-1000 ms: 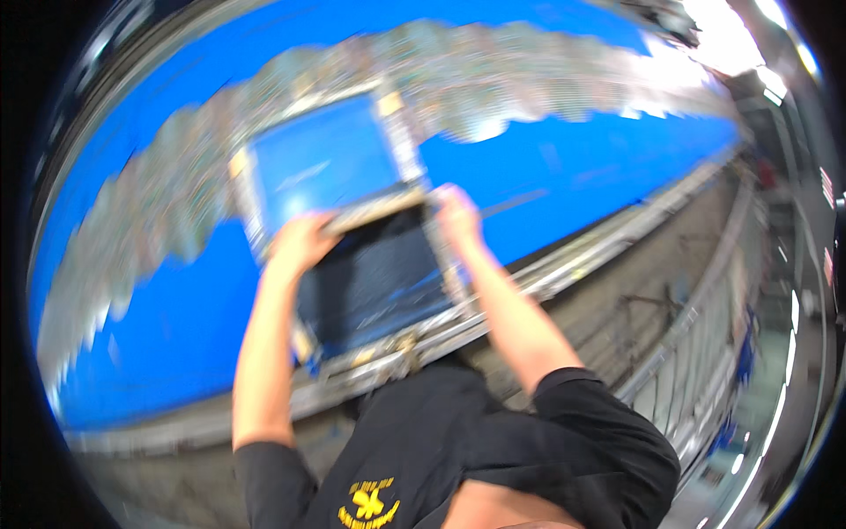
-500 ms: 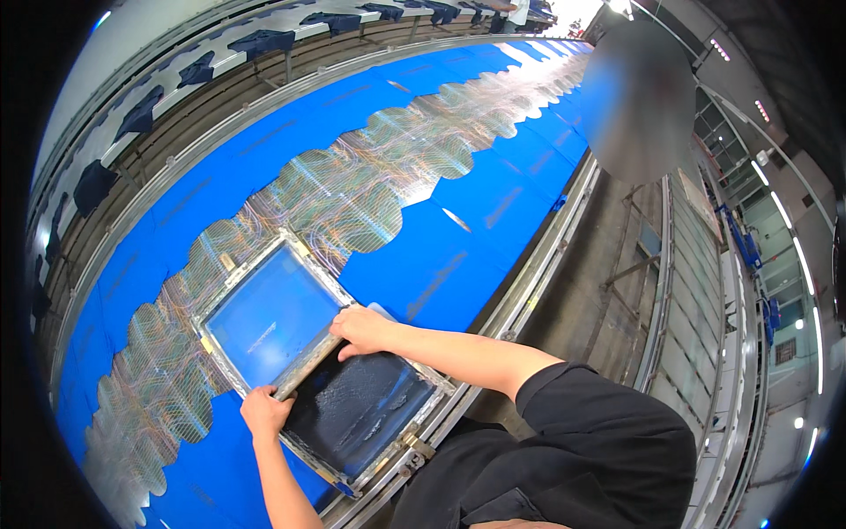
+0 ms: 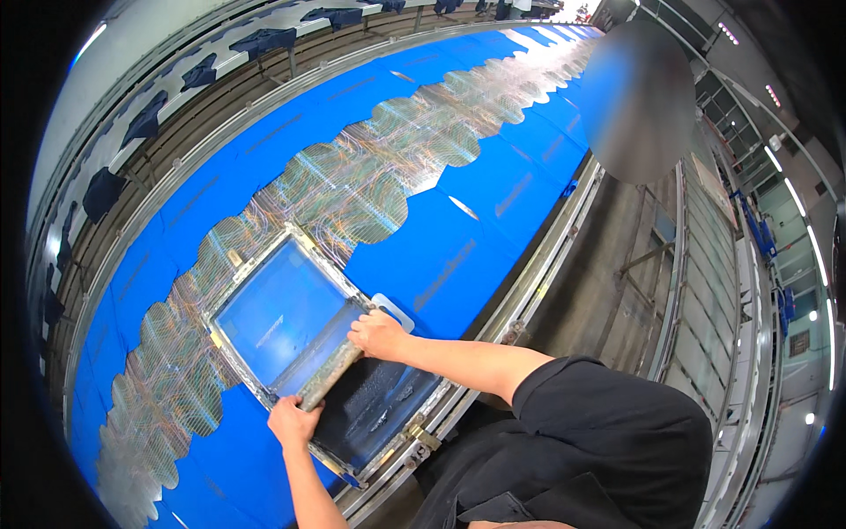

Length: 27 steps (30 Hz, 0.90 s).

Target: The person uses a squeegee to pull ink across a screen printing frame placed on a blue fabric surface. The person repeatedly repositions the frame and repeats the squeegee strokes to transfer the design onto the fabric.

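Two-handed: clasping a long, straight, greyish-tan bar (image 3: 332, 375), with left hand (image 3: 293, 423) at lower-left end, right hand (image 3: 380, 336) at upper-right, slanting lengthwise between them, across a whitish-edged rectangular screen frame (image 3: 330, 271).

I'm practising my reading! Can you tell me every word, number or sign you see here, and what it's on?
There are none I can read.
Pale mark on the framed screen: too small to tell.
Dark streaks on the blue surface: no clear letters.
Reddish marks at upper right: too small.
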Tool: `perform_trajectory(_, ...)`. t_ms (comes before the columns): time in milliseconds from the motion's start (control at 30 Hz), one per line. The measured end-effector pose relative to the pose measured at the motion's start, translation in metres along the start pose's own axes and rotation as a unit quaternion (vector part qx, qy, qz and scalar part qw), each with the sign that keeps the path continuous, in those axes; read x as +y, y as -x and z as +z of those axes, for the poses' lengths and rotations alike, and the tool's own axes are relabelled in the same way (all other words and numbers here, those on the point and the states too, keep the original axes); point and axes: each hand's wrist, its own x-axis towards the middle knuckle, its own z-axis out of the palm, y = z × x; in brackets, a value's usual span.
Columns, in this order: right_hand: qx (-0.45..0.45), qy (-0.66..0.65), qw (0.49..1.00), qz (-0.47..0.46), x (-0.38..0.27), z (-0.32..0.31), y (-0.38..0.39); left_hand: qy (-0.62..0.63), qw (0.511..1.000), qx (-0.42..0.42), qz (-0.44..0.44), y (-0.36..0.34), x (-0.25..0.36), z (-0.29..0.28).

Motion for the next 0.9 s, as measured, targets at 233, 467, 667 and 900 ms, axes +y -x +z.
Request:
perform_trajectory(233, 0.058, -0.052, 0.997, -0.010, -0.034, -0.004, 0.109, 0.015, 1.000, 0.016, 0.010, 0.109, 0.013, 0.040)
perform_trajectory(467, 0.084, -0.028, 0.996, 0.007, -0.038, -0.007, 0.133, 0.037, 0.996, 0.070, 0.049, 0.125, 0.016, 0.059)
perform_trajectory(667, 0.062, -0.021, 0.998, -0.003, -0.029, -0.006, 0.123, 0.043, 0.999, 0.025, 0.012, 0.122, 0.008, 0.060)
perform_trajectory(900, 0.007, -0.136, 0.990, -0.028, -0.005, -0.020, 0.122, 0.000, 0.997, 0.027, 0.065, 0.121, 0.015, 0.050)
